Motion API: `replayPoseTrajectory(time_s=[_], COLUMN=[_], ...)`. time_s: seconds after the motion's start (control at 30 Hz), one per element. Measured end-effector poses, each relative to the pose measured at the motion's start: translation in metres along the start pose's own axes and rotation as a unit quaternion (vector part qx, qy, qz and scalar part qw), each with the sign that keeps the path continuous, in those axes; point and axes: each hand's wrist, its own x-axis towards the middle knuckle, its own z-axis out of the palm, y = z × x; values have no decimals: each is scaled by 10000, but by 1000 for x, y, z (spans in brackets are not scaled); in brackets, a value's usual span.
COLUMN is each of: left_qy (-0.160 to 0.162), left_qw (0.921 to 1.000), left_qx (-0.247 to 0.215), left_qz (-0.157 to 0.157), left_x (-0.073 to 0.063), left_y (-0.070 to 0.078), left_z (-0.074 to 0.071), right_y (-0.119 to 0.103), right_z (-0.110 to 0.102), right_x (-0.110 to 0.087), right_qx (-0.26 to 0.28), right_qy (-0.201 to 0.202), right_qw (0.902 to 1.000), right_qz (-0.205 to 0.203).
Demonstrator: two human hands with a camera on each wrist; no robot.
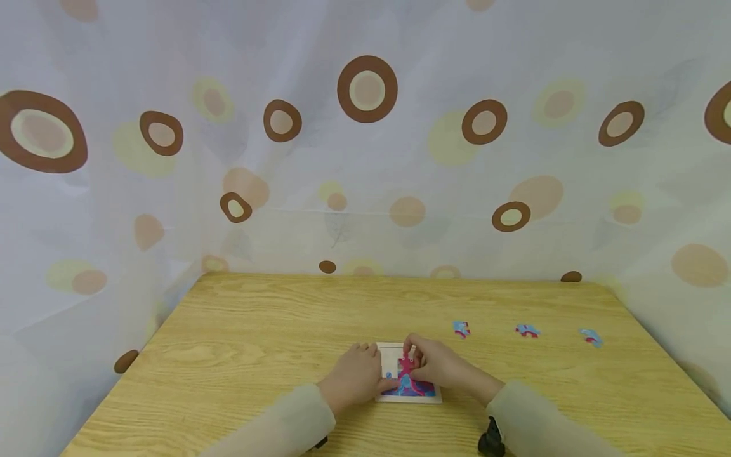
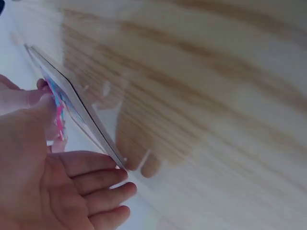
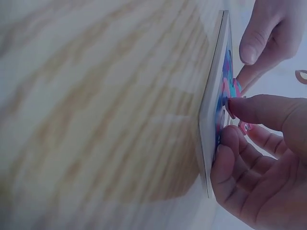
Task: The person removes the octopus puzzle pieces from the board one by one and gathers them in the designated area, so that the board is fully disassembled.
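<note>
A small wooden puzzle tray point(image 1: 411, 400) with a pale rim lies on the table, partly filled with purple, blue and red pieces. My left hand point(image 1: 355, 374) rests along its left side, fingers extended and thumb laid over the lower pieces. In the left wrist view, the fingers of the left hand point(image 2: 96, 191) lie straight beside the tray edge point(image 2: 91, 115). My right hand point(image 1: 436, 363) pinches a red puzzle piece point(image 1: 406, 364) over the middle of the tray. The right wrist view shows the right hand point(image 3: 268, 158) with its thumb and fingers around this piece, whose printed eye point(image 3: 245, 127) shows.
Beyond the tray to the right lie three loose blue-and-red puzzle pieces: a near one point(image 1: 461, 329), a middle one point(image 1: 527, 330) and a far right one point(image 1: 591, 337). The wood-grain table point(image 1: 257, 324) ends at a patterned curtain point(image 1: 365, 165) behind and at both sides.
</note>
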Motion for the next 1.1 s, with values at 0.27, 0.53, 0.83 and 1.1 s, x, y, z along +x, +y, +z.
replayPoseTrajectory(time_s=[0.27, 0.53, 0.83, 1.1], left_qy=[68, -237, -327, -251], left_qw=[9989, 9973, 9963, 9967], left_qx=[300, 286, 371, 483], left_qz=[-361, -632, -708, -601], left_x=[6, 10, 12, 9], left_y=[12, 17, 18, 18], left_z=[-2, -9, -9, -8], right_y=[1, -2, 5, 13], right_z=[2, -3, -10, -36], right_x=[1, -1, -8, -26], right_qx=[-133, 417, 1308, 1826], right_qy=[47, 27, -88, 129], right_qw=[9998, 9990, 9913, 9811], right_qz=[140, 139, 133, 629])
